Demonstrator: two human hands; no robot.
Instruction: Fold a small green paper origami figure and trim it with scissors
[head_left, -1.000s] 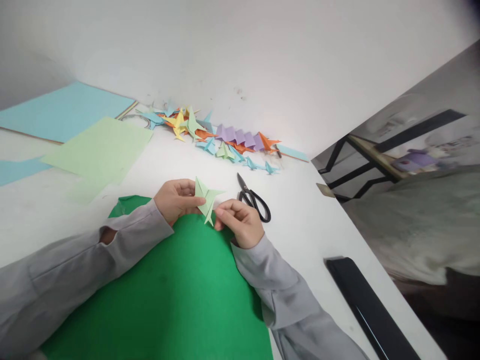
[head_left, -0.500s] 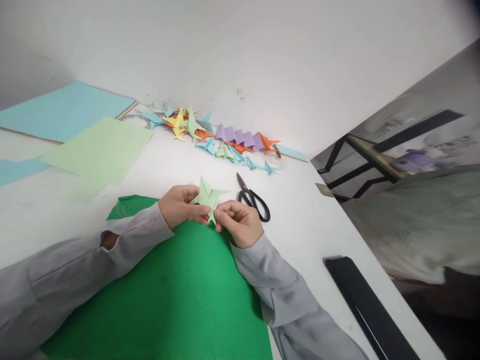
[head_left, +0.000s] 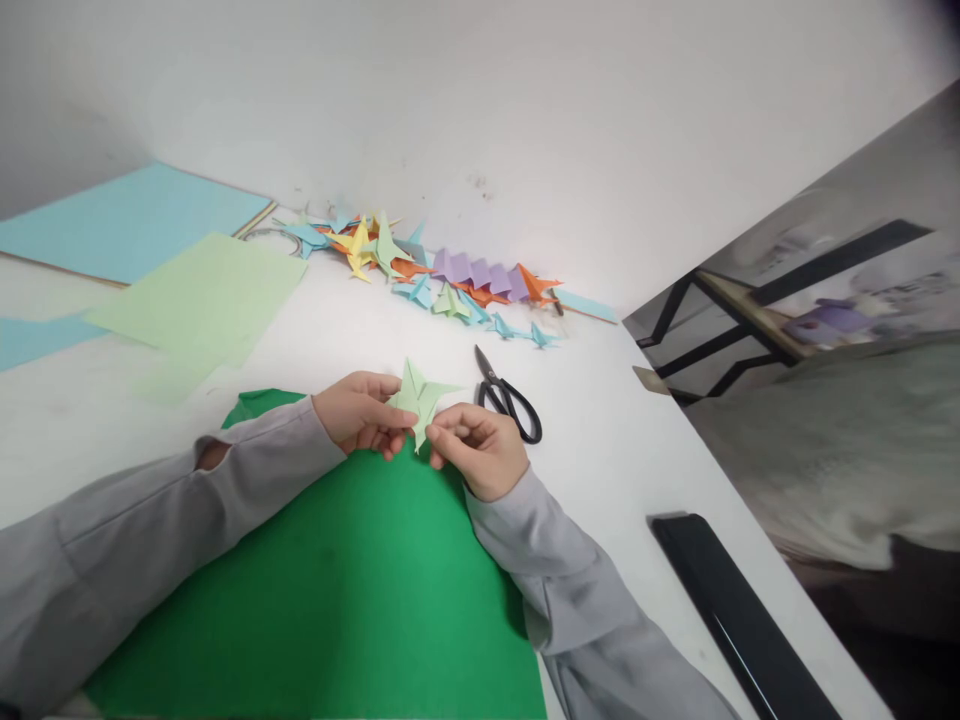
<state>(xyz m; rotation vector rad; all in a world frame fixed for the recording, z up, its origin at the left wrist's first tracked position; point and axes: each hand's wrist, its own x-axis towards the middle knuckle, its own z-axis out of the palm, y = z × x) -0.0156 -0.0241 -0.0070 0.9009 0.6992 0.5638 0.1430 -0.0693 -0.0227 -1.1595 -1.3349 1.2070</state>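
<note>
A pale green folded paper piece (head_left: 421, 396) with several pointed corners is held up between my hands. My left hand (head_left: 367, 412) pinches it from the left, thumb on top and fingers beneath. On its lower right edge my right hand (head_left: 480, 447) closes thumb and forefinger, gripping near the downward point. Below lies a green sheet (head_left: 337, 580), which reaches under both forearms. Just right of my right hand, scissors (head_left: 508, 398) with black handles rest on the white table.
Folded paper figures (head_left: 382, 250) in several colours and a purple pleated strip (head_left: 478, 272) line the wall. Light green sheets (head_left: 217, 290) and a blue sheet (head_left: 142, 220) lie at the left. A long black object (head_left: 739, 610) is at the right, near the table edge.
The fingers of my left hand have shifted slightly left under the green paper, and its lower point shows more. My right hand keeps nearly the same place.
</note>
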